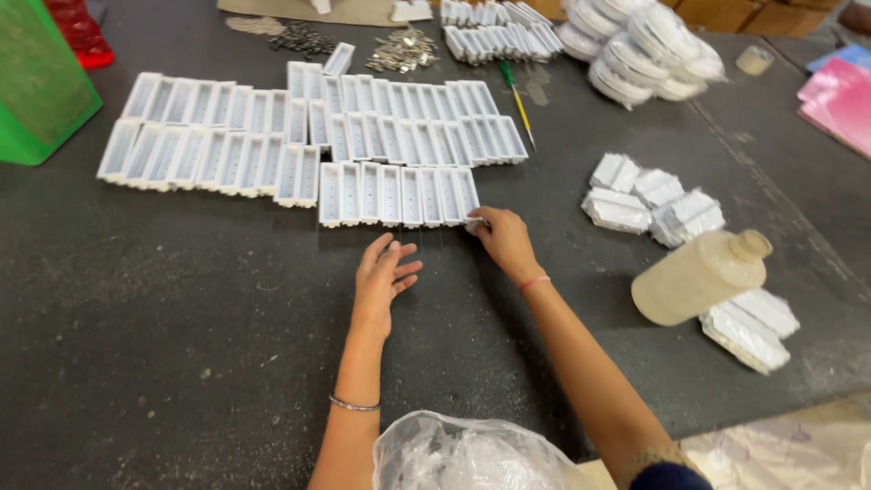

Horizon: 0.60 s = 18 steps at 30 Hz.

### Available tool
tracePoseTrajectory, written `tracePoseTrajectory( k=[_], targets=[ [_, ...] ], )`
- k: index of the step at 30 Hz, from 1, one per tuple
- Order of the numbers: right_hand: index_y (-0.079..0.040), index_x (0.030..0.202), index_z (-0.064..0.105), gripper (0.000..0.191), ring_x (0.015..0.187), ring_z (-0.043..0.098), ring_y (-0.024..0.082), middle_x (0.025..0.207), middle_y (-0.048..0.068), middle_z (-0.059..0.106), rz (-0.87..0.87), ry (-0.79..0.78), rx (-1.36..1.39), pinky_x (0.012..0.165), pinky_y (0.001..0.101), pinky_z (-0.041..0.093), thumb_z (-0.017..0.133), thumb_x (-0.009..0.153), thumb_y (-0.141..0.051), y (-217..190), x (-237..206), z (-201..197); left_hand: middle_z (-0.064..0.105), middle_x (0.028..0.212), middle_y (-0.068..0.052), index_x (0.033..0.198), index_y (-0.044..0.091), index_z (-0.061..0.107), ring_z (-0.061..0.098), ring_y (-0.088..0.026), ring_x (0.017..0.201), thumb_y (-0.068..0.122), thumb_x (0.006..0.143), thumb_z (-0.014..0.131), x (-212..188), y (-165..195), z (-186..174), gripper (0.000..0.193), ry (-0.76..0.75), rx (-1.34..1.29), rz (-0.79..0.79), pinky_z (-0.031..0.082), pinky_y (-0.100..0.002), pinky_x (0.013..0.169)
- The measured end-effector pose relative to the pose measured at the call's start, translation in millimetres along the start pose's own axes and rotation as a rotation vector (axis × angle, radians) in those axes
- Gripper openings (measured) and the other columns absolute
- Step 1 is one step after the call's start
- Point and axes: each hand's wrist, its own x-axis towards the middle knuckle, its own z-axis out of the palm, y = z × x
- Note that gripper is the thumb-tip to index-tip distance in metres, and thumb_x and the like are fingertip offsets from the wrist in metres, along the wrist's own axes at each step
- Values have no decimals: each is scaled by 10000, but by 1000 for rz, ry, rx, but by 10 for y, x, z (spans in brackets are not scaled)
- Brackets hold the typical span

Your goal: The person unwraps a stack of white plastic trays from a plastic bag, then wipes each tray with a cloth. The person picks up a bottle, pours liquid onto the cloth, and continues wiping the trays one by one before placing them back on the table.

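Note:
Several white rectangular plastic trays lie in rows on a dark grey table. My right hand pinches the near right corner of the last tray in the front row. My left hand rests flat on the table just below that row, fingers apart, holding nothing. A thin bangle circles my left forearm and a pink band my right wrist.
A translucent bottle lies on wrapped white packs at the right. More wrapped packs, stacked white rings, a green-yellow stick, metal parts, a green bin and a plastic bag surround the work area.

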Motion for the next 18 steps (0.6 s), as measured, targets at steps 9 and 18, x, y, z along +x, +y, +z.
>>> tracePoseTrajectory(
  k=[9, 18],
  targets=[
    [-108, 1206, 663, 367, 840, 752, 270, 958, 128, 773, 291, -111, 219, 768, 357, 567, 720, 847, -162, 132, -69, -678, 694, 1231, -143, 1459, 58, 471, 700, -227, 972, 296, 998, 582, -40, 15, 135, 531, -23, -22, -3, 547, -341, 794],
    [-96, 1103, 732, 325, 986, 695, 396, 1015, 216, 740, 608, 372, -36, 869, 481, 521, 484, 937, -224, 1106, 273, -1210, 691, 1175, -110, 1415, 71, 521, 680, -189, 940, 281, 1025, 549, 19, 63, 113, 443, -3, 28, -45, 540, -328, 793]
  ],
)
